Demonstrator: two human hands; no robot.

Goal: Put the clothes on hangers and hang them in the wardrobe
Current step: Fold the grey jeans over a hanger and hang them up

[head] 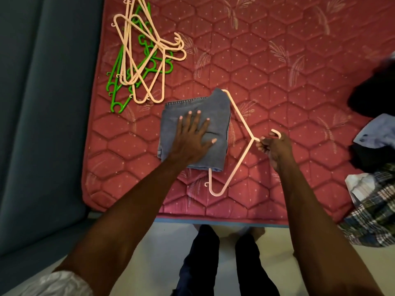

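Observation:
A folded pair of blue jeans (215, 107) lies on the red quilted mattress (267, 60), draped over the bar of a pale pink hanger (239, 116). My left hand (194, 135) presses flat on the jeans with fingers spread. My right hand (272, 146) grips the hanger at its neck, just below the hook, to the right of the jeans. The hanger's bar is hidden under the cloth.
A pile of several pink and green hangers (143, 54) lies at the mattress's far left. More clothes, dark, light blue and plaid (376, 206), are heaped at the right edge. A dark blue-grey panel (42, 124) stands left of the bed. My legs stand on pale floor below.

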